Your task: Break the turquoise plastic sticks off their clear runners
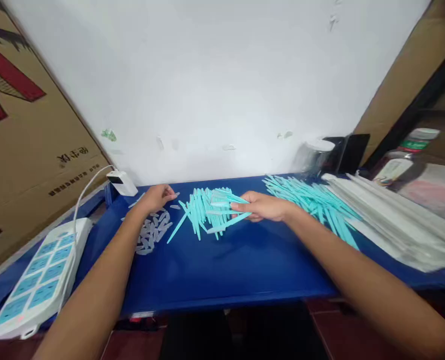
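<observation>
My left hand [155, 197] reaches over a small heap of clear plastic caps [152, 233] on the blue table [237, 265], fingers curled as if pinching one; what it holds is too small to make out. My right hand [264, 206] is closed on a few turquoise plastic sticks [228, 215], held just above the table. A loose pile of the same turquoise sticks [201, 207] lies between the two hands. A larger pile of turquoise sticks [312, 202] spreads to the right of my right hand.
A white power strip [34, 280] lies at the left edge, with a white charger [120, 182] behind it. Stacked clear sleeves [391, 220] cover the right side. A clear jar [314, 157] and dark phone [353, 152] stand at the back; cardboard [23, 140] leans left.
</observation>
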{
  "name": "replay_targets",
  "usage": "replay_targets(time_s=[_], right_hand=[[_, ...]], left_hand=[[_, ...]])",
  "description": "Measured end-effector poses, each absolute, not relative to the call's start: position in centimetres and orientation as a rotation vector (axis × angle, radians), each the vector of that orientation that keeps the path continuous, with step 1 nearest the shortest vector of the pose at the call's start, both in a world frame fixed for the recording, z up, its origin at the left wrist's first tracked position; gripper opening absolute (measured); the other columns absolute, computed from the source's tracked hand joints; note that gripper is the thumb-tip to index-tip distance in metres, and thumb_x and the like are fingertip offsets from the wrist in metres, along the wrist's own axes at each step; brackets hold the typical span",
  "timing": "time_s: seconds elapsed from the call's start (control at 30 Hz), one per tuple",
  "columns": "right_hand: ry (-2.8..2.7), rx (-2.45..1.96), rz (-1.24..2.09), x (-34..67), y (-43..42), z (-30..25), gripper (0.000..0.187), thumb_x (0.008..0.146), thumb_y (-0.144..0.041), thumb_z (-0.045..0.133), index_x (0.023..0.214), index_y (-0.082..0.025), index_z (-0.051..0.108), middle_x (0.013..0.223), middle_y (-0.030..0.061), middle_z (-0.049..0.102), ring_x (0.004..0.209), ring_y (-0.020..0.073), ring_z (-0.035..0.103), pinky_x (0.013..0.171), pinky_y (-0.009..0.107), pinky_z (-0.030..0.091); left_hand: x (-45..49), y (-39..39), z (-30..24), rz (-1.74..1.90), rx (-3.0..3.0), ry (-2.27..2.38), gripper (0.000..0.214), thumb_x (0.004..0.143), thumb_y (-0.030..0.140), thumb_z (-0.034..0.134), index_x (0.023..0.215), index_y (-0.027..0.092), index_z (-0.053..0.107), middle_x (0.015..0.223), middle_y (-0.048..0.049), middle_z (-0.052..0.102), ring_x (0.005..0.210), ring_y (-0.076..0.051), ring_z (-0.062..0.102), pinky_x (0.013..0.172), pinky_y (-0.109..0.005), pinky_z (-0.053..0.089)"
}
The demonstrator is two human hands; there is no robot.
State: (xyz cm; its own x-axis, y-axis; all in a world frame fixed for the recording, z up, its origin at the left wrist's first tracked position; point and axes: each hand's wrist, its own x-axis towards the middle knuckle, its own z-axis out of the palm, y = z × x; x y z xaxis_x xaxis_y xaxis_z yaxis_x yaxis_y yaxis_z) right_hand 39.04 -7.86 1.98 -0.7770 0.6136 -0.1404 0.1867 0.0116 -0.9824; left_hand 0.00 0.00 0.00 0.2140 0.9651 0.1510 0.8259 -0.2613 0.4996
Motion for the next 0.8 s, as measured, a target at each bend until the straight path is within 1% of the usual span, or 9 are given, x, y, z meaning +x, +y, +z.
replay_targets(time_s=[0.1,0.17,0.23,0.3,0.43,0.67,0.8], right_hand=[[-1.971,-0.857,1.853,39.1,-7.9,1.9,0.053,0.095,-0.061,0.069,0.072,-0.017,0.052,0.057,-0.0104,0.027,0.051,0.0054,0.019,0.047,0.022,0.019],[-1.986,-0.868,1.887,39.1,-7.9,1.8,0.051,0.094,-0.061,0.069,0.08,-0.013,0.062,0.058,-0.0106,0.026,0.051,0.0057,0.02,0.046,0.022,0.018],[-2.007,-0.858,1.928,39.1,-7.9,1.8,0.052,0.094,-0.062,0.07,0.089,-0.01,0.069,0.058,-0.011,0.024,0.05,0.0059,0.02,0.045,0.021,0.017],[-2.004,-0.835,1.96,39.1,-7.8,1.7,0.053,0.094,-0.061,0.07,0.093,-0.009,0.071,0.057,-0.011,0.025,0.049,0.0059,0.022,0.045,0.021,0.017],[-1.964,-0.824,1.983,39.2,-7.8,1.8,0.049,0.095,-0.059,0.071,0.091,-0.01,0.069,0.056,-0.0113,0.027,0.048,0.0051,0.021,0.044,0.02,0.017],[-1.965,-0.867,1.98,39.2,-7.8,1.8,0.049,0.094,-0.06,0.07,0.082,-0.014,0.06,0.055,-0.0116,0.027,0.048,0.0046,0.02,0.045,0.02,0.017],[-1.95,-0.863,1.985,39.3,-7.8,1.8,0.049,0.095,-0.06,0.069,0.079,-0.015,0.056,0.056,-0.0114,0.026,0.049,0.0049,0.019,0.045,0.02,0.016]], left_hand=[[2.6,-1.4,1.7,0.859,2.146,1.438,0.054,0.081,0.068,0.074,0.095,0.016,0.074,0.093,-0.0107,0.079,0.085,-0.025,0.073,0.076,-0.035,0.055],[4.7,-2.8,2.8,0.977,2.068,1.296,0.049,0.082,0.063,0.077,0.099,0.017,0.077,0.099,-0.0112,0.081,0.09,-0.025,0.074,0.08,-0.036,0.058],[6.6,-4.4,3.5,1.037,1.971,1.175,0.044,0.081,0.057,0.082,0.1,0.017,0.08,0.101,-0.0114,0.082,0.094,-0.026,0.076,0.084,-0.037,0.06],[8.2,-5.9,3.9,1.056,1.911,1.071,0.04,0.079,0.053,0.085,0.1,0.018,0.082,0.101,-0.0114,0.083,0.097,-0.028,0.077,0.087,-0.039,0.062],[9.7,-7.4,4.0,1.011,1.915,1.009,0.034,0.079,0.047,0.087,0.098,0.02,0.085,0.101,-0.0109,0.083,0.097,-0.029,0.078,0.089,-0.041,0.064],[9.6,-7.5,4.1,1.057,1.909,0.996,0.031,0.079,0.045,0.087,0.097,0.02,0.085,0.101,-0.0103,0.083,0.098,-0.029,0.079,0.09,-0.041,0.065],[9.7,-7.6,4.3,1.076,1.951,1.008,0.027,0.08,0.043,0.087,0.095,0.02,0.086,0.099,-0.0094,0.084,0.097,-0.028,0.079,0.088,-0.04,0.065]])
